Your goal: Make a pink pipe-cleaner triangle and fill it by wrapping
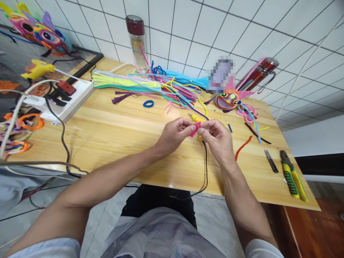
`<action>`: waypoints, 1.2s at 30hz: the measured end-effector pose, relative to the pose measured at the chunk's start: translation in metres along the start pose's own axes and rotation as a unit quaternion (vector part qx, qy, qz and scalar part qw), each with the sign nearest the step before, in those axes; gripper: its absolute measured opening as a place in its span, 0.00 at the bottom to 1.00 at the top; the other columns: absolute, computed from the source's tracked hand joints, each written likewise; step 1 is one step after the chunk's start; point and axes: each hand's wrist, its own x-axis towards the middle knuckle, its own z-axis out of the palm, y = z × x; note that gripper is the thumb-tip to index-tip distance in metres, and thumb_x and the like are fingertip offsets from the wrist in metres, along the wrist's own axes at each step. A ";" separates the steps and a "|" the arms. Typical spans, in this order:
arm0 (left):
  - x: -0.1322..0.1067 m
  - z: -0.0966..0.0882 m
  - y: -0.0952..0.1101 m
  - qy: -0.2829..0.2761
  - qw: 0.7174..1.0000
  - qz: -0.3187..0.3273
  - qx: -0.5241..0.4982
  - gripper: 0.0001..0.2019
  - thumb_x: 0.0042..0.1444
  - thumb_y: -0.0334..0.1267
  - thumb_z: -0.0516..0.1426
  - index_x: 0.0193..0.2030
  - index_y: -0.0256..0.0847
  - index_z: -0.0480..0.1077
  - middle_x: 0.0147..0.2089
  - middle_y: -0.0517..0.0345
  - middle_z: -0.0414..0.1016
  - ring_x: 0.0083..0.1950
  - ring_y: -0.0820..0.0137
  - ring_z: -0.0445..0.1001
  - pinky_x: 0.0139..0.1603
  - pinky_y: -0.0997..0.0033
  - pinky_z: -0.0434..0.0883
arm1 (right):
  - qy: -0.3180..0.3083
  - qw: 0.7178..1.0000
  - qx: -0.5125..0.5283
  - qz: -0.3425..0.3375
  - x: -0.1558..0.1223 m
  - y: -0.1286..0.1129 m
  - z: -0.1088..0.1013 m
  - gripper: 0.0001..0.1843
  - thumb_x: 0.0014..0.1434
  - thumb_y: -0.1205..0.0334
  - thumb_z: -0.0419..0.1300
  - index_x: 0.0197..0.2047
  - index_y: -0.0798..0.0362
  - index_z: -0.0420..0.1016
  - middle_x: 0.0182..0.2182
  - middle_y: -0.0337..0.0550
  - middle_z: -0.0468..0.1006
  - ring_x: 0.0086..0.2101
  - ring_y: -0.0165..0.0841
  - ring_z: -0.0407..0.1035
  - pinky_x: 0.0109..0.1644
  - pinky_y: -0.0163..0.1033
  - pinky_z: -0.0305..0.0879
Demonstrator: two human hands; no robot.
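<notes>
Between my two hands is a small piece of bent pink pipe cleaner [195, 129], folded into close rows. My left hand [177, 133] pinches it from the left with thumb and fingertips. From the other side my right hand [217, 138] grips its upper right part. Just behind and below the fingers lies a yellow glue gun [198, 117], partly covered by the hands, its black cord [206, 161] running toward the table's front edge. A bundle of colourful pipe cleaners [129, 80] lies farther back.
A white power strip [77, 98] and a second yellow glue gun [39, 70] are at the left. Pliers [291, 175], small snips [271, 161] and a red pipe cleaner [243, 147] lie at the right. A glass bottle [137, 46] and a thermos [259, 73] stand by the tiled wall.
</notes>
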 end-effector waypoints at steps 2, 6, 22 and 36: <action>0.001 -0.001 0.000 -0.003 1.000 0.000 -0.001 0.21 0.59 0.55 0.72 0.40 0.38 0.80 0.36 0.55 0.84 0.36 0.71 0.80 0.42 0.69 0.77 | 0.016 0.997 -0.062 -0.053 -0.001 0.000 0.000 0.10 0.66 0.51 0.71 0.41 0.48 0.82 0.33 0.39 0.82 0.28 0.31 0.71 0.33 0.39 0.69; 0.003 -0.003 0.001 -0.007 1.000 0.002 0.010 0.19 0.59 0.54 0.71 0.40 0.38 0.80 0.36 0.55 0.85 0.35 0.71 0.80 0.42 0.68 0.77 | 0.017 0.976 -0.165 -0.143 -0.001 -0.002 -0.003 0.03 0.70 0.60 0.67 0.42 0.47 0.83 0.35 0.40 0.83 0.32 0.34 0.73 0.39 0.42 0.71; 0.004 -0.007 -0.003 -0.045 0.999 -0.016 0.007 0.20 0.60 0.54 0.71 0.41 0.37 0.78 0.37 0.55 0.84 0.37 0.71 0.79 0.44 0.68 0.78 | 0.010 0.986 -0.129 -0.101 0.000 0.002 -0.007 0.10 0.69 0.52 0.68 0.48 0.47 0.80 0.35 0.40 0.83 0.31 0.33 0.74 0.39 0.42 0.73; 0.004 -0.003 -0.001 -0.056 0.996 -0.060 -0.044 0.22 0.57 0.55 0.73 0.43 0.37 0.78 0.39 0.55 0.83 0.38 0.72 0.78 0.43 0.69 0.75 | -0.029 0.997 0.016 0.072 0.006 -0.006 -0.006 0.12 0.58 0.51 0.73 0.37 0.50 0.80 0.26 0.36 0.77 0.25 0.29 0.67 0.31 0.36 0.63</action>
